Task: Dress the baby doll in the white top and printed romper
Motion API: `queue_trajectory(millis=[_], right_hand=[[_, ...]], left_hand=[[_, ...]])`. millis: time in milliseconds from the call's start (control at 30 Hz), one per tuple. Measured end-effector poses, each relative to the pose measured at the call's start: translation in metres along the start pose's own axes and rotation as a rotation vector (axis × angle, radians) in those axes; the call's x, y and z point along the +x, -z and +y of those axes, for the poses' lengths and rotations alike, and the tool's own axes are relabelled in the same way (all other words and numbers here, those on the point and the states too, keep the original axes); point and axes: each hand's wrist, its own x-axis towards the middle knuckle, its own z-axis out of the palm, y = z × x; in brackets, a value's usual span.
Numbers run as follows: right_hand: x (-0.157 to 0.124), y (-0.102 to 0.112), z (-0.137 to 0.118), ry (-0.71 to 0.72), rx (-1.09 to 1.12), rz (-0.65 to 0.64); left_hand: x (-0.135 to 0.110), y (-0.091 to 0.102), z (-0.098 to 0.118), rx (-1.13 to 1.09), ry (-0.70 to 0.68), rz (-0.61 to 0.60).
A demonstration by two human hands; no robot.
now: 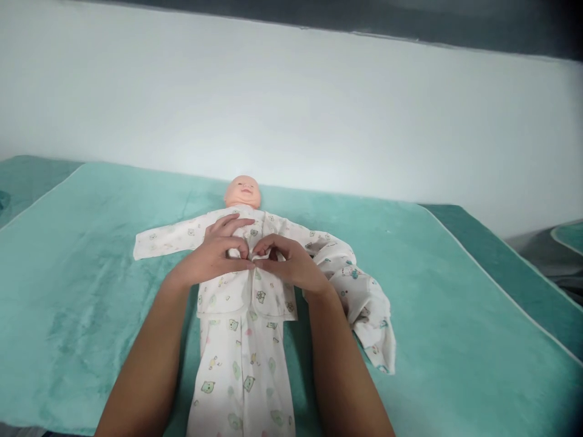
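Note:
A baby doll [243, 191] lies on its back, head away from me, dressed in a white printed jacket [223, 297] and matching trousers [241, 376]. My left hand [223, 246] pinches the left side of the jacket's front opening, its other fingers spread over the chest. Opposite it, my right hand [286, 261] pinches the right edge of the same opening with thumb and forefinger. The fingertips of both hands almost meet at the middle of the front. Whatever fastener may lie between them is too small to make out.
Crumpled white printed cloth [364, 303] lies to the right of the doll, close to my right forearm. A light green blanket [113, 321] covers the surface beneath, over a darker green cover [501, 267]. Behind stands a white wall [291, 109].

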Motion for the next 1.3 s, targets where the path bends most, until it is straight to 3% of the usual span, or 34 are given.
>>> queue_trajectory(millis=[100,233,333,433,633,767,867,933,1033,1200,1300], right_hand=[[0.003,-0.002,0.005,-0.012,0.113,0.089],[0.014,-0.007,0.023,-0.065,0.17,0.409],[0.023,-0.011,0.037,-0.118,0.138,0.582],[0.026,-0.012,0.042,-0.115,0.091,0.629],[0.02,0.01,0.049,-0.091,-0.026,0.496],[0.012,0.036,0.063,-0.158,-0.37,0.65],[0.006,0.046,0.073,-0.191,-0.471,0.844],[-0.002,0.047,0.077,-0.14,-0.534,0.902],[-0.019,0.045,0.08,-0.078,-0.637,0.875],[-0.056,0.053,0.09,-0.131,-0.773,0.82],[-0.072,0.061,0.1,-0.198,-0.859,0.8]], left_hand=[[0.002,-0.003,0.002,-0.069,0.02,0.109],[0.007,-0.01,-0.003,-0.191,0.116,0.395],[0.011,-0.015,-0.008,-0.076,0.197,0.546],[0.009,-0.012,-0.014,0.071,0.339,0.657],[-0.019,0.027,-0.038,0.14,0.697,0.596],[-0.036,0.043,-0.054,0.302,0.865,0.618],[-0.039,0.042,-0.059,0.336,0.795,0.625],[-0.039,0.041,-0.061,0.283,0.747,0.606],[-0.044,0.043,-0.062,0.227,0.748,0.551],[-0.059,0.05,-0.052,0.403,0.651,0.446],[-0.061,0.051,-0.048,0.5,0.608,0.548]])
